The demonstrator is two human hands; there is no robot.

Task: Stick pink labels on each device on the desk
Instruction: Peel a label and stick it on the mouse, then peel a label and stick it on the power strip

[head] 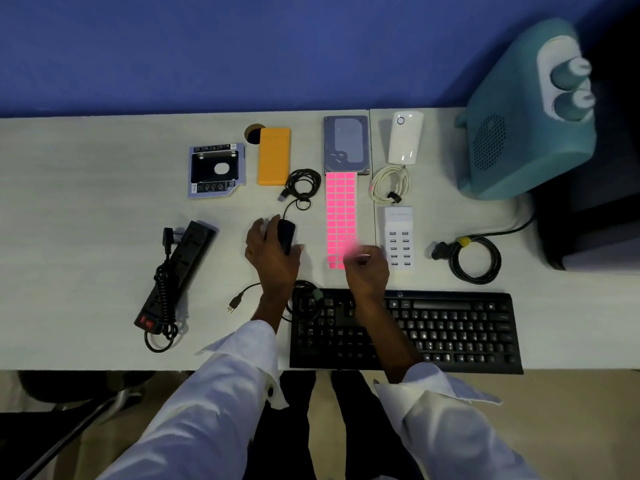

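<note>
Gripping smooth black mouse (286,233) — left hand (270,252) curled round

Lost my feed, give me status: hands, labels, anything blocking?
Left hand gripping black mouse. Right hand at near end of pink label sheet, blurred. Nothing blocking.

A pale grey-white counter (86,237) sits against a deep blue wall (207,46). A sheet of bright pink labels (341,209), laid out in a grid of small rectangles, lies near the middle. Beside it are an orange-yellow case (274,156), a silver and black drive caddy (215,169), a grey hard drive (346,143), a glossy white adapter (405,136) and a white charging hub (399,237) with two columns of dark ports. The mouse (286,233), keyboard (450,330) and power strip (180,275) are black; the strip has red switches. A teal appliance (512,133) stands at right. Both sleeves (221,393) are white.
</note>
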